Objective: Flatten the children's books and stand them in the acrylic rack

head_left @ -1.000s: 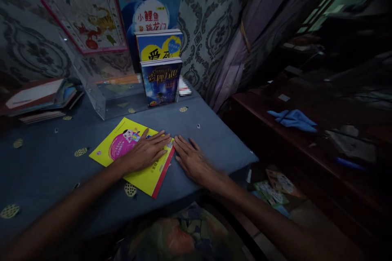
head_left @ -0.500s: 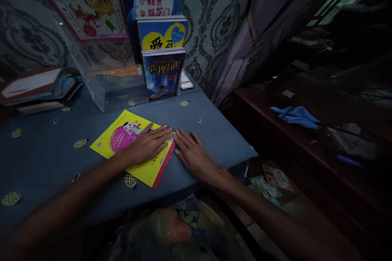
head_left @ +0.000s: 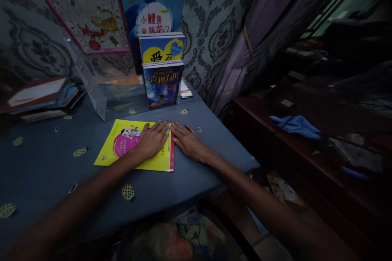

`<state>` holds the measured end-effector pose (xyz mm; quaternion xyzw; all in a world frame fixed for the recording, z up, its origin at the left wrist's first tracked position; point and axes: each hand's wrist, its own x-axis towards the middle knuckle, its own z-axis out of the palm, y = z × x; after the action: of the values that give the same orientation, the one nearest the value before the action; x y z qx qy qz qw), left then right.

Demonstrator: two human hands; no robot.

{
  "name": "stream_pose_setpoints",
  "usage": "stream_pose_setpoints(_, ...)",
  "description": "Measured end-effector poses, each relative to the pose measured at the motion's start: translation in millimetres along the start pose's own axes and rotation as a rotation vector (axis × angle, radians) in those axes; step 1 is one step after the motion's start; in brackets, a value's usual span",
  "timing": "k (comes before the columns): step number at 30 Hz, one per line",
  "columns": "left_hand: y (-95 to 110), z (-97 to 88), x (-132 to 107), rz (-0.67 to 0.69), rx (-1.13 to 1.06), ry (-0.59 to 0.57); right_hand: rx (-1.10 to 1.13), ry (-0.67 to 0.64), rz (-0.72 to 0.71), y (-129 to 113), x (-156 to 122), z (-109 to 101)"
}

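Note:
A yellow picture book (head_left: 122,151) with a red spine lies flat on the blue-grey tablecloth (head_left: 45,163). My left hand (head_left: 153,140) rests flat on its right half, fingers stretched out. My right hand (head_left: 188,142) lies flat on the cloth just right of the book's red spine, fingers spread and pointing toward the book's top corner. Behind the hands, two books stand upright: a dark blue one (head_left: 162,83) in front and a yellow-and-blue one (head_left: 161,47) behind it.
A clear plastic stand (head_left: 107,94) sits behind the yellow book. A stack of books (head_left: 39,98) lies at the far left. Posters (head_left: 88,16) lean on the patterned wall. The table edge drops at right toward a dark wooden bench with a blue cloth (head_left: 295,124).
The yellow book has turned from a slanted position to lie square with the table edge and sits a little farther back. Both hands moved away from me with it.

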<state>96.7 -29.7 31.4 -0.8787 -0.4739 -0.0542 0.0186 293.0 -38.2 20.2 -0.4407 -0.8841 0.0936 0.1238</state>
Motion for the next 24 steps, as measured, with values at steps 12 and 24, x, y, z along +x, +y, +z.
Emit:
stream_pose_setpoints(12, 0.9, -5.5, -1.5, 0.005, -0.02, -0.046, 0.05, -0.014, -0.065, -30.9, -42.1, -1.8)
stream_pose_setpoints(24, -11.8, -8.9, 12.6, 0.228, -0.079, -0.155, 0.084, -0.037, -0.125, -55.6, -77.9, -0.1)
